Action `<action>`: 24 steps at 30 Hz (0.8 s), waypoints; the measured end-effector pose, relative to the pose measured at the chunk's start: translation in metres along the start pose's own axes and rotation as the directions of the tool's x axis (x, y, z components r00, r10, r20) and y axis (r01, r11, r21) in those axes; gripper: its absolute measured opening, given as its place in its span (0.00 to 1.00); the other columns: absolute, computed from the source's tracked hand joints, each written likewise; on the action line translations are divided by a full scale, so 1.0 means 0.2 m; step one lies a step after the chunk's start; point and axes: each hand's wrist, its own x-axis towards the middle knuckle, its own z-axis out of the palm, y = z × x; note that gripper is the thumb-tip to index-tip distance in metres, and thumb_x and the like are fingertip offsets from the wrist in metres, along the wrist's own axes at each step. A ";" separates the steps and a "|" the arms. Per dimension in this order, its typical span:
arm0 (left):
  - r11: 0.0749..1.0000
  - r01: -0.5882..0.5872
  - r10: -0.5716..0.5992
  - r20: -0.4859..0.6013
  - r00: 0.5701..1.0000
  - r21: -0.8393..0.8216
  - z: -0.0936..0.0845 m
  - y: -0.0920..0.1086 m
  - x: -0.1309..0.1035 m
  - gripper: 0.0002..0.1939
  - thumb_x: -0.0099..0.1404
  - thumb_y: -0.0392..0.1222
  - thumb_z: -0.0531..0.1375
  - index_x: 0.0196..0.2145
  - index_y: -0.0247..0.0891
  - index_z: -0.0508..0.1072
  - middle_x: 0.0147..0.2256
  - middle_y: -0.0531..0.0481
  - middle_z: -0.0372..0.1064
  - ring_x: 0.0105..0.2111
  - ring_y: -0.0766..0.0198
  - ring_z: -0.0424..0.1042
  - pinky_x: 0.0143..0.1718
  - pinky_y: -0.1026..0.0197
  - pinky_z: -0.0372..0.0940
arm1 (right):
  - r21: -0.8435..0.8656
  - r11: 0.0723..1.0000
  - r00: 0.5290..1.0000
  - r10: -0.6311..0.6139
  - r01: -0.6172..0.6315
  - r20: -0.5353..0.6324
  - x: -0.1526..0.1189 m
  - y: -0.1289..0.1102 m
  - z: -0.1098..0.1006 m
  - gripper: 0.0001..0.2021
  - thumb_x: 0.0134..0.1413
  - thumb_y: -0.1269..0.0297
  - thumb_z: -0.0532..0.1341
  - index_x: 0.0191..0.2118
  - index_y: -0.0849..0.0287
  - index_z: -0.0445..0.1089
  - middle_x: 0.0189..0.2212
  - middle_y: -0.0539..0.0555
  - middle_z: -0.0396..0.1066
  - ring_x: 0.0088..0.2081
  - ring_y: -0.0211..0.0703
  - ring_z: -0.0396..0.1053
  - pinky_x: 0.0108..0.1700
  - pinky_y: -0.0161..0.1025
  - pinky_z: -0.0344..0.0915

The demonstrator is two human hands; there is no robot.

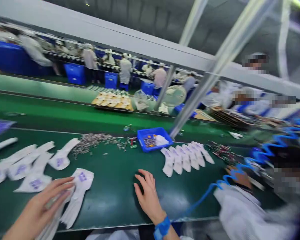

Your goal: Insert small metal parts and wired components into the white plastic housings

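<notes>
My left hand [46,201] curls its fingers around a white, handle-shaped piece [52,224], which it largely hides. Touching its fingertips is another white piece with purple print [78,195], lying flat on the green bench. My right hand [148,195], with a blue band on the wrist, hovers over or rests on the bench; its fingers are apart and hold nothing. To the left lie several similar white pieces [36,175] with purple print. A neat row of slimmer white pieces [186,157] sits beyond my right hand.
Small metal parts [95,141] are heaped at the bench's back. A blue tray [154,138] holds small parts and something white. A coiled blue hose [250,161] hangs at right, by a co-worker's sleeve [242,208]. A slanted metal post [197,96] rises behind the tray.
</notes>
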 end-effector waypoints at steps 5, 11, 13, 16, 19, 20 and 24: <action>0.988 0.126 -0.124 -0.020 0.992 0.088 0.04 0.09 -0.20 0.17 0.70 0.49 0.56 0.55 0.51 0.73 0.56 0.49 0.70 0.58 0.50 0.67 0.55 0.46 0.69 | 0.145 0.960 0.931 -0.271 0.241 0.246 0.12 -0.37 0.19 0.17 0.60 0.70 0.60 0.54 0.52 0.66 0.59 0.58 0.63 0.59 0.52 0.59 0.56 0.50 0.63; 0.987 0.138 -0.136 -0.018 0.990 0.084 0.16 0.14 -0.18 0.17 0.71 0.47 0.55 0.56 0.48 0.72 0.58 0.47 0.68 0.61 0.50 0.62 0.59 0.43 0.65 | 0.249 0.895 0.837 -0.437 0.370 0.329 0.23 -0.56 0.36 0.16 0.61 0.65 0.61 0.54 0.51 0.66 0.59 0.56 0.64 0.60 0.52 0.57 0.59 0.52 0.60; 0.989 0.121 -0.120 -0.016 0.993 0.080 0.18 0.12 -0.15 0.17 0.72 0.47 0.55 0.56 0.47 0.71 0.58 0.47 0.68 0.61 0.50 0.63 0.59 0.42 0.65 | 0.244 0.904 0.857 -0.416 0.352 0.303 0.24 -0.54 0.38 0.14 0.60 0.67 0.62 0.52 0.52 0.68 0.56 0.56 0.65 0.58 0.51 0.59 0.57 0.51 0.61; 0.994 0.089 -0.088 -0.021 0.996 0.070 0.23 0.11 -0.08 0.17 0.72 0.48 0.55 0.55 0.45 0.72 0.57 0.46 0.69 0.60 0.50 0.64 0.59 0.41 0.64 | 0.237 0.910 0.878 -0.397 0.340 0.267 0.22 -0.49 0.35 0.14 0.58 0.69 0.63 0.50 0.53 0.69 0.54 0.56 0.66 0.57 0.49 0.60 0.57 0.49 0.60; 0.996 0.070 -0.068 -0.025 0.997 0.050 0.29 0.14 -0.01 0.16 0.72 0.48 0.54 0.53 0.43 0.73 0.56 0.44 0.70 0.59 0.49 0.66 0.61 0.39 0.62 | 0.238 0.918 0.894 -0.373 0.317 0.249 0.21 -0.42 0.30 0.11 0.58 0.70 0.62 0.47 0.54 0.70 0.52 0.56 0.68 0.55 0.47 0.63 0.56 0.47 0.60; 0.997 0.060 -0.059 -0.012 0.998 0.041 0.31 0.16 0.01 0.16 0.72 0.48 0.54 0.53 0.43 0.73 0.56 0.44 0.70 0.58 0.50 0.67 0.61 0.39 0.61 | 0.244 0.922 0.901 -0.358 0.301 0.245 0.22 -0.40 0.28 0.09 0.59 0.69 0.62 0.45 0.54 0.71 0.50 0.55 0.69 0.53 0.47 0.64 0.55 0.47 0.61; 1.000 -0.002 0.003 0.070 0.998 -0.015 0.39 0.27 0.09 0.17 0.73 0.45 0.52 0.55 0.43 0.70 0.57 0.44 0.70 0.57 0.53 0.69 0.62 0.41 0.60 | 0.244 0.941 0.930 -0.289 0.233 0.227 0.26 -0.29 0.20 0.03 0.61 0.68 0.60 0.36 0.56 0.71 0.43 0.54 0.72 0.48 0.46 0.68 0.51 0.45 0.63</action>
